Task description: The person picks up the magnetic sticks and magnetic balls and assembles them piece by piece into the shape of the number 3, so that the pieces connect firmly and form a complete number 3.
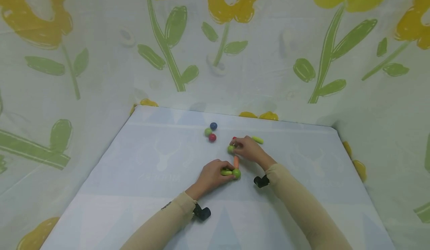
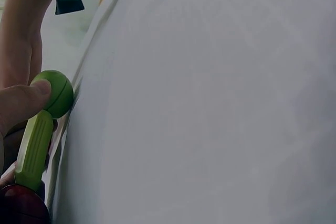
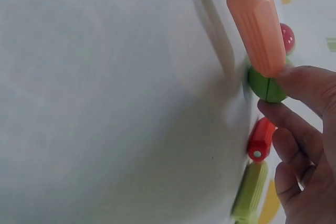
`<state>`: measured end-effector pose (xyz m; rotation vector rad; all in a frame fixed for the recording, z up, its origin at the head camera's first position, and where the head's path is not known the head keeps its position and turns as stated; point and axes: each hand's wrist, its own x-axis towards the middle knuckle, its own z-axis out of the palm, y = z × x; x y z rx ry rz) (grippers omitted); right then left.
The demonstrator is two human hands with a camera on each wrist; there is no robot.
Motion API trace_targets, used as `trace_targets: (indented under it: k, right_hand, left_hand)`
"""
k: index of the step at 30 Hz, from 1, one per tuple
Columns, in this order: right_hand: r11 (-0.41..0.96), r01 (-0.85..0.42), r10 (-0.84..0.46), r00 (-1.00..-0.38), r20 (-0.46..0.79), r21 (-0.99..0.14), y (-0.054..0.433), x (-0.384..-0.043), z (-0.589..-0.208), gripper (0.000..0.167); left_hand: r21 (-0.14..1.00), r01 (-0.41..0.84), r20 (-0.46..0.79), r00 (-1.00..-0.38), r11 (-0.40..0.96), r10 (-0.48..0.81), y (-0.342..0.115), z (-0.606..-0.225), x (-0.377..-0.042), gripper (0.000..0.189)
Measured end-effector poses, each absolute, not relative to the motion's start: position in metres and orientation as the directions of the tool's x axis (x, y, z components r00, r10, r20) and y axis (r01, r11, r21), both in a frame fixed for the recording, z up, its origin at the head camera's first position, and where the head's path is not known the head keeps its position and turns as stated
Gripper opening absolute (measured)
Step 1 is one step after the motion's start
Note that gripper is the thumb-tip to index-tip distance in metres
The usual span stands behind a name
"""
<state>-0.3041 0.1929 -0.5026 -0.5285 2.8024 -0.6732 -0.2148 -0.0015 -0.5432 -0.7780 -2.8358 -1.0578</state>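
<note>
My left hand point(image 1: 213, 174) pinches a green ball point(image 2: 62, 94) joined to a ridged yellow-green stick point(image 2: 34, 148). At that stick's other end shows a dark red ball point(image 2: 23, 205). An orange stick point(image 3: 257, 30) stretches from the green ball at the left hand towards a second green ball point(image 3: 266, 85). Thumb and a finger of my right hand point(image 1: 248, 148) pinch this second ball. Whether the orange stick touches it, I cannot tell. Just beyond the right fingers lie a red stick point(image 3: 261, 140) and a yellow-green stick point(image 1: 257, 140).
Farther back, left of the right hand, a blue ball point(image 1: 213, 125), a light green ball point(image 1: 208, 132) and a red ball point(image 1: 212, 137) sit close together. They lie on a pale cloth-covered table point(image 1: 134, 175). Flower-patterned curtain point(image 1: 255, 74) surrounds its back and sides.
</note>
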Motion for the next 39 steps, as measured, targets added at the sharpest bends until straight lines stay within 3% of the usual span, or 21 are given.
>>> trace_targets:
  k: [11, 39]
  right_hand:
    - [0.822, -0.256, -0.371, -0.918, -0.138, -0.508, 0.207, -0.293, -0.503, 0.028]
    - [0.75, -0.24, -0.331, -0.943, -0.036, -0.616, 0.213, -0.274, -0.514, 0.032]
  left_hand:
    - [0.602, 0.448, 0.166, -0.88, 0.661, 0.445, 0.0, -0.543, -0.215, 0.024]
    - [0.591, 0.45, 0.175, -0.882, 0.67, 0.437, 0.0, -0.541, -0.213, 0.024]
